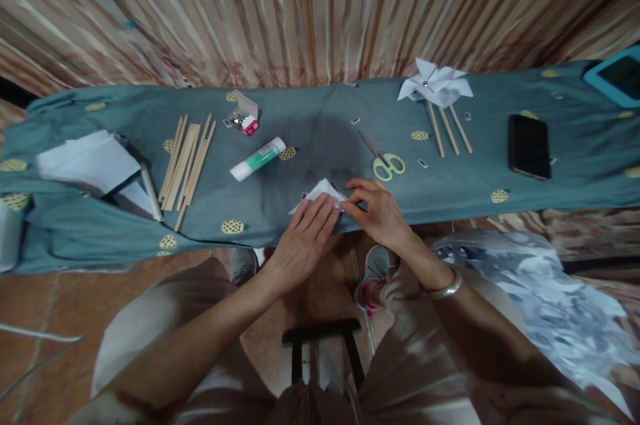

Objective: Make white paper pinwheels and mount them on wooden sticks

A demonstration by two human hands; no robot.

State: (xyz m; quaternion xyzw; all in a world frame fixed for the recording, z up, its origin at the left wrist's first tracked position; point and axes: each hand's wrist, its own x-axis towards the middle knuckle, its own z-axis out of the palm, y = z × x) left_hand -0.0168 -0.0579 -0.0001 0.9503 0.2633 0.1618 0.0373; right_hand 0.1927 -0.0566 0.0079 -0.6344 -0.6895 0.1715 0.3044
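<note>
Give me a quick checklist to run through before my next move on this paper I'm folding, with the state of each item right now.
1. Left hand flat on the folded white paper: ok, the palm presses it down.
2. Right hand at the paper's right edge: ok, the fingertips pinch there.
3. Paper fully on the cloth-covered table: ok, though it lies near the front edge.
4. Scissors within reach: ok, just behind the right hand.
5. Glue stick capped: cannot tell.
6. Wooden sticks at hand: ok, a bundle lies to the left.
</note>
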